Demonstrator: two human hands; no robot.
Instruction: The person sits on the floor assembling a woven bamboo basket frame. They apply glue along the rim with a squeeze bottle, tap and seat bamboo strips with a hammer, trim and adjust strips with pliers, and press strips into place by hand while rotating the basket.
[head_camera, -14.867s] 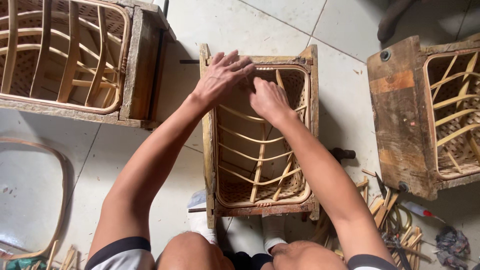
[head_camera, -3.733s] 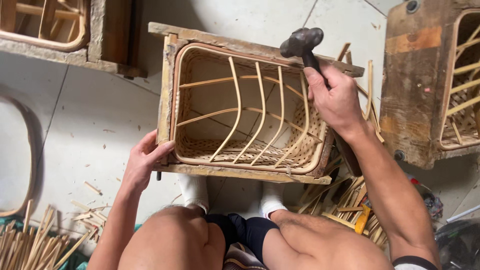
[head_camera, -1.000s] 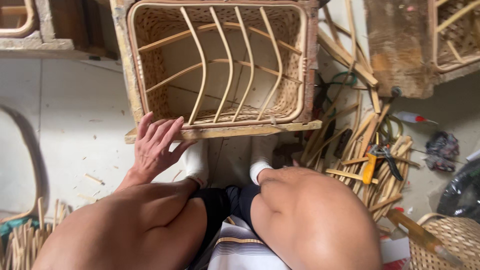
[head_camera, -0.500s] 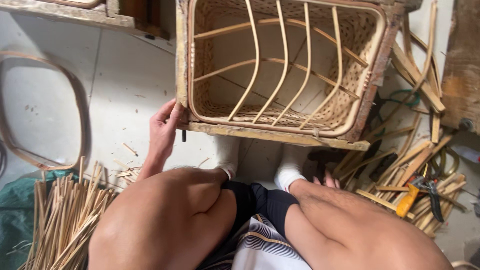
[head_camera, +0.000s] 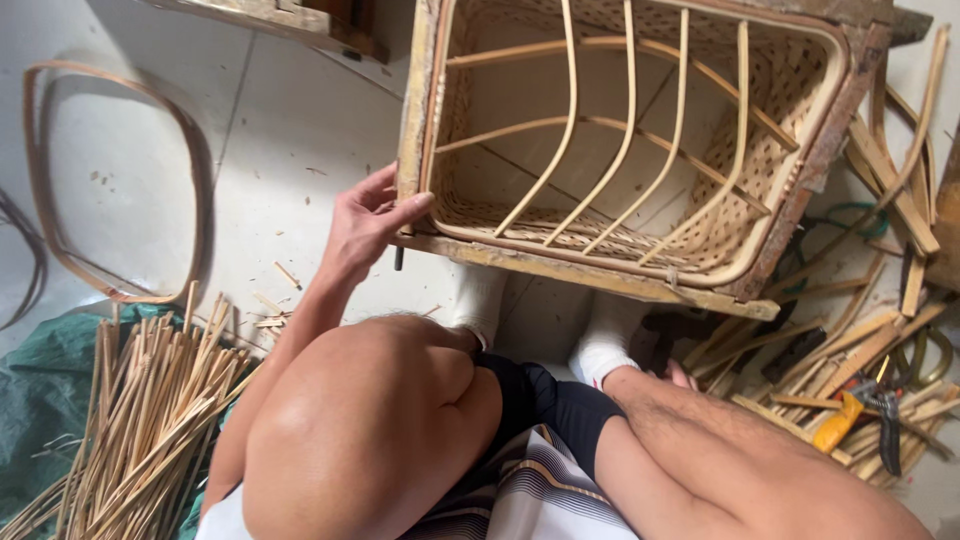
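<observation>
A half-woven rattan basket (head_camera: 700, 200) sits inside a wooden frame (head_camera: 560, 268) on the tiled floor in front of my knees. My left hand (head_camera: 362, 225) grips the frame's near-left corner, thumb on the front bar and fingers along the side post. Only the fingertips of my right hand (head_camera: 682, 376) show, low beside my right foot and behind my leg, next to a dark object (head_camera: 660, 340). Whether they hold it is hidden. My feet in white socks (head_camera: 482, 300) rest against the frame's front bar.
A bundle of thin rattan strips (head_camera: 150, 410) lies on a green sheet (head_camera: 40, 400) at the lower left. A bent rattan hoop (head_camera: 110, 180) lies on the floor at left. Rattan offcuts (head_camera: 900, 210), a yellow-handled tool (head_camera: 838, 426) and pliers (head_camera: 886, 445) are piled at right.
The view has swung left and closer. My left hand has slid from the front bar to the frame's near-left corner. My right hand has come down beside my right foot.
</observation>
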